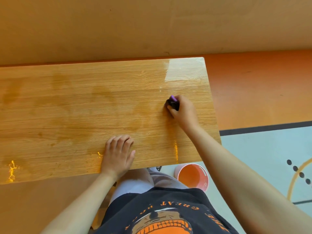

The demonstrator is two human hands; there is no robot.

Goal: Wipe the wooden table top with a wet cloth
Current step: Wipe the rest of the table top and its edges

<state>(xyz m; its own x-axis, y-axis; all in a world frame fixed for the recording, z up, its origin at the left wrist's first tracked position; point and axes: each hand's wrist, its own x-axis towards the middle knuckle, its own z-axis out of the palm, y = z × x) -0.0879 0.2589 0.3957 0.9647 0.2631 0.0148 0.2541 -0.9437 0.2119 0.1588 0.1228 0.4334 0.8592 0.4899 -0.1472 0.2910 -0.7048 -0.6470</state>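
The wooden table top (84,102) fills the middle of the head view, with damp, darker streaks across its left and centre and a glossy patch at the far right corner. My right hand (184,112) grips a small bunched dark cloth (172,103) with a purple edge and presses it on the wood near the right end. My left hand (118,154) rests near the front edge, its fingers curled under and holding nothing.
A pink bucket (193,177) with an orange inside stands on the floor just below the table's front right corner, beside my legs. An orange wall runs behind the table. The floor to the right is orange, then pale blue with markings.
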